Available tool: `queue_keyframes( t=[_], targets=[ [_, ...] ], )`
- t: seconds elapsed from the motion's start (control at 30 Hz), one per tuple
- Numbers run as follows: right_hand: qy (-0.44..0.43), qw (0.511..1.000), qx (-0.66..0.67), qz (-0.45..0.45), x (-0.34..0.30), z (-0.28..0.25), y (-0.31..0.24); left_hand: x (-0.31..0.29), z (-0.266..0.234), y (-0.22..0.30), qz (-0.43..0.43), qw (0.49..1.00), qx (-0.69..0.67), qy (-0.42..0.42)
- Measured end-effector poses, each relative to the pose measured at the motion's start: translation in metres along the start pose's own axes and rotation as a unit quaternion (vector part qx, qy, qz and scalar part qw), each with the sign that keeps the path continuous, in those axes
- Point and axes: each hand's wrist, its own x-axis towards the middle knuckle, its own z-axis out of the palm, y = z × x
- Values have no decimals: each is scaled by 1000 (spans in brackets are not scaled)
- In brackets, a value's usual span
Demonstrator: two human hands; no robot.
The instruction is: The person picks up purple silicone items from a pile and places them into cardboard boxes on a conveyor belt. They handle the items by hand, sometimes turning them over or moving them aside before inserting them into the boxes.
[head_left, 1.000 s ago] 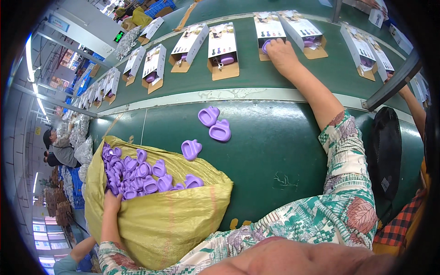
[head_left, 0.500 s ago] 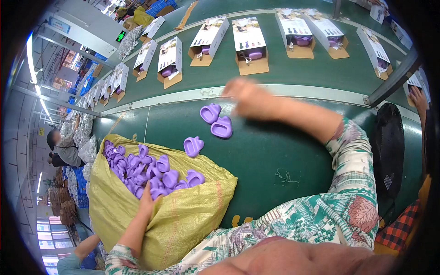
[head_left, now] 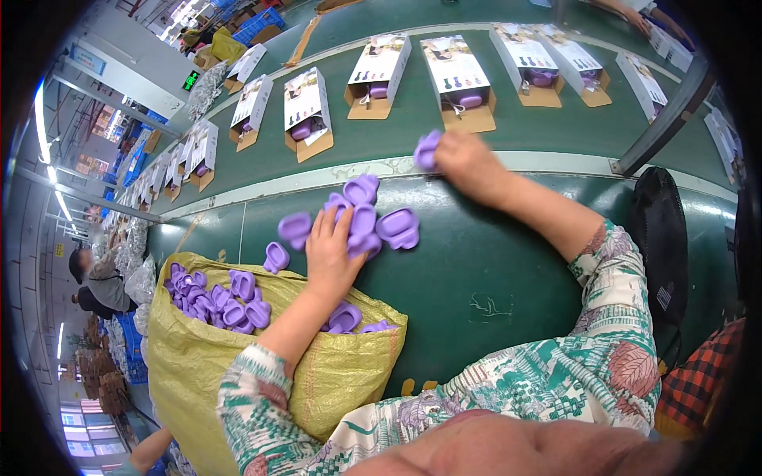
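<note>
My left hand lies palm down with its fingers stretched over a small heap of purple hollow pieces with rounded lobes on the green table. Another such purple piece lies just right of the heap. Farther up and to the right, my right hand pinches one purple piece above the pale table-edge rail. Many more purple pieces fill the mouth of a yellow woven sack under my left forearm. One loose purple piece is at the sack's upper rim.
Beyond the rail, a green conveyor carries open white boxes with purple contents. A metal post stands at the right, near a black bag. Another person's hand reaches in at the top right.
My left hand has come out of the sack onto the table, where more purple pieces now lie. My right hand has shifted slightly right and holds a piece. The boxes have moved slightly rightward.
</note>
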Motion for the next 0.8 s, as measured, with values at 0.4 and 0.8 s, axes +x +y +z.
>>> queue_keyframes(
  t=[0.4,0.8],
  targets=[
    [34,963,-158,216,39,-36,27,38,9,-32,10,995,0,96],
    [-121,991,-61,-23,42,-18,-72,17,-1,-69,-32,997,-33,67]
  ],
)
